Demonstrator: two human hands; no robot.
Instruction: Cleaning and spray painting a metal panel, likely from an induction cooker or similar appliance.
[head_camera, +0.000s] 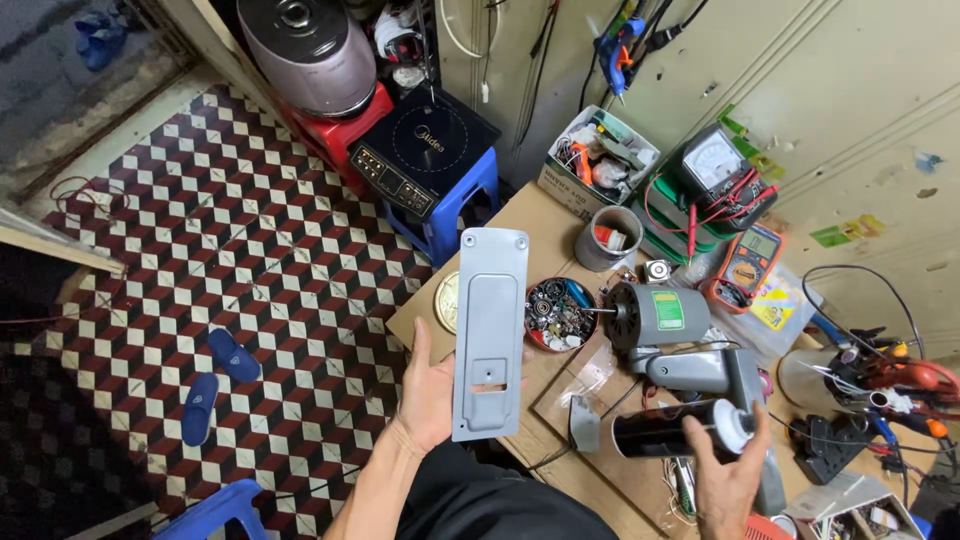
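Head view looks down at two bare hands over the near edge of a crowded wooden workbench (545, 215). At the lower right of the frame the right hand (728, 478) closes its fingers around a black spray can (675, 429), which lies almost level with its white cap end under the fingers and its long axis running left to right. In the lower centre the left hand (428, 398) holds a grey plastic cover plate (489, 335) from below, the palm behind it and the thumb at its left edge. The plate stands upright in the frame, with its long axis from bottom to top and leaning a little to the right. It is narrow, with rounded corners, two screw holes at the top, a raised panel in the middle and a small slot near the bottom. It hangs over the left edge of the bench, and to its left is open tiled floor (210, 240) with a pair of blue slippers (217, 380). To the right the room is tight: a round tin of small metal parts (560, 315) is just beside the plate, then a grey motor (655, 315) beyond the can. Farther, in the upper right, stand two meters (735, 215) with red leads, and in the upper centre a black induction cooker (425, 150) on a blue stool.
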